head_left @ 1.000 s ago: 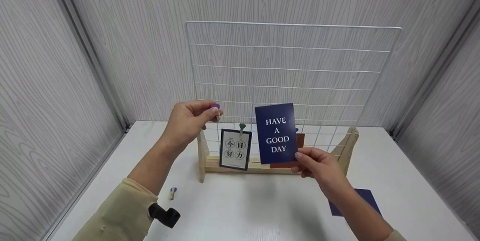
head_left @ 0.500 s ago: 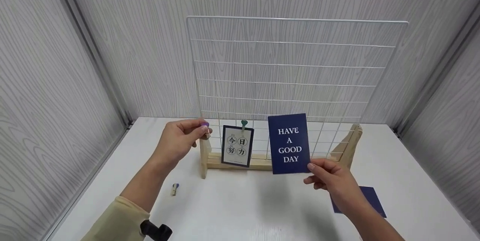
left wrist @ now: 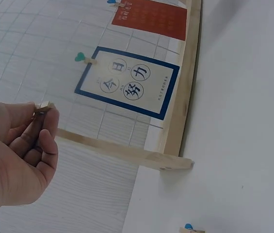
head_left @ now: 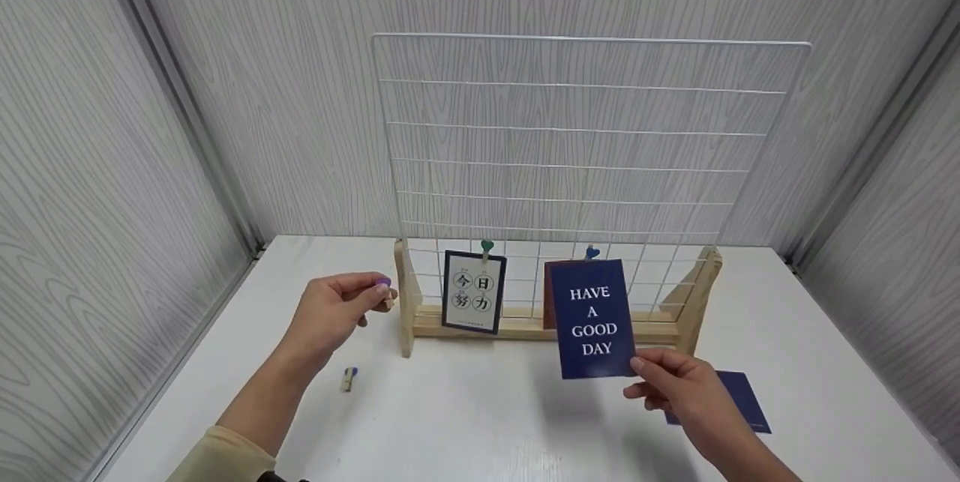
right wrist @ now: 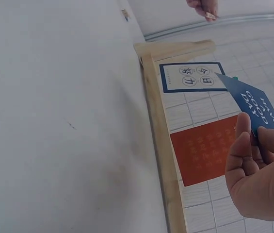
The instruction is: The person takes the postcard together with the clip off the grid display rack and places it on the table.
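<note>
My left hand (head_left: 330, 317) pinches a small wooden clothespin (head_left: 388, 300) with a purple top, just left of the rack's wooden foot. Between thumb and fingers my right hand (head_left: 682, 388) holds a dark blue card (head_left: 595, 321) by its lower right corner, its "HAVE A GOOD DAY" text upright in the head view. Behind both hands stands a white wire grid rack (head_left: 585, 130). A white card with a blue border (head_left: 474, 292) hangs on it from a green heart clothespin (head_left: 487, 246). A red card (right wrist: 207, 150) hangs from a blue heart clothespin (head_left: 592, 252), partly hidden by the blue card in the head view.
A wooden base (head_left: 517, 329) with upright side pieces bears the grid. Another clothespin with a blue top (head_left: 349, 379) lies on the white table (head_left: 450, 407) at the left. A second dark blue card (head_left: 742, 399) lies at the right, partly behind my right hand.
My left hand has moved down and left with the clothespin, away from the grid. My right hand has lowered the blue card and shifted it right, uncovering part of the red card and its clothespin.
</note>
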`<move>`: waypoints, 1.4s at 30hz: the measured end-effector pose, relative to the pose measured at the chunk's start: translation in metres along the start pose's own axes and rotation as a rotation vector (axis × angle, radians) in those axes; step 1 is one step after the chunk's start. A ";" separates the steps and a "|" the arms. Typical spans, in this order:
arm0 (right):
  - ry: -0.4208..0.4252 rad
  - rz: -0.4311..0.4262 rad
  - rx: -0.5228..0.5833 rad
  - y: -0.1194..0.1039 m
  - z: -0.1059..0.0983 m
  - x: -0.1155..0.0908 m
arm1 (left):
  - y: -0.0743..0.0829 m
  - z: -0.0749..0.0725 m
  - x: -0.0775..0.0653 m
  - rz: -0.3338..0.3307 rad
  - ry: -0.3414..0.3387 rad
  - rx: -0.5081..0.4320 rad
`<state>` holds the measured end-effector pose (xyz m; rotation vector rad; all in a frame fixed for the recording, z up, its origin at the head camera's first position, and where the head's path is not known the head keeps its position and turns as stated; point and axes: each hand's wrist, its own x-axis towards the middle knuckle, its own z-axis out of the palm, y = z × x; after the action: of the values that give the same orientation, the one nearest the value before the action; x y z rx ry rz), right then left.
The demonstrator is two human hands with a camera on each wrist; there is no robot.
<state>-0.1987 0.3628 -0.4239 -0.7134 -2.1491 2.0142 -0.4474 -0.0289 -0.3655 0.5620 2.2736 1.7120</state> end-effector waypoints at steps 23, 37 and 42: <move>0.125 0.216 -0.053 0.035 -0.011 -0.012 | -0.056 -0.028 -0.017 -0.130 0.082 0.023; 0.141 0.300 -0.086 0.059 -0.016 -0.013 | -0.086 -0.043 -0.009 -0.208 0.080 0.054; 0.125 0.309 -0.090 0.063 -0.016 -0.012 | -0.098 -0.050 -0.009 -0.230 0.084 0.066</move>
<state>-0.1657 0.3734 -0.4801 -1.2170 -2.1791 1.9527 -0.4757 -0.0994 -0.4455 0.2331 2.3543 1.5826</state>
